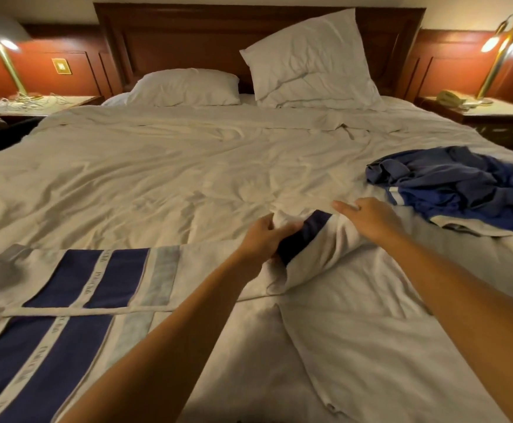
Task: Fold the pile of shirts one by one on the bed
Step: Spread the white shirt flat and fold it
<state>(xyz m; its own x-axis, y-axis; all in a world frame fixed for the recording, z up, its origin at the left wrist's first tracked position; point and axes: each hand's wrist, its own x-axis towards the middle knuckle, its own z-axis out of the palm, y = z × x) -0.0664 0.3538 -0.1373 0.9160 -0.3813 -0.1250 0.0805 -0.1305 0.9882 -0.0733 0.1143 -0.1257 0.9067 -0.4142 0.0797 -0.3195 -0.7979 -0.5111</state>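
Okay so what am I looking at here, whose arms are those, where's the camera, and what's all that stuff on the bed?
No machine here: these are a person's two bare arms, filmed by one wide-angle camera worn on their head, looking down. The left hand grips a bunched part of a white shirt with a navy band; the right hand rests straight fingers on the same shirt. It lies on a bed with white sheets. A crumpled blue pile sits to the right, striped garments lie flat at lower left, two pillows by the headboard.

Stripe txt on folded shirt (117, 276) prob illegible
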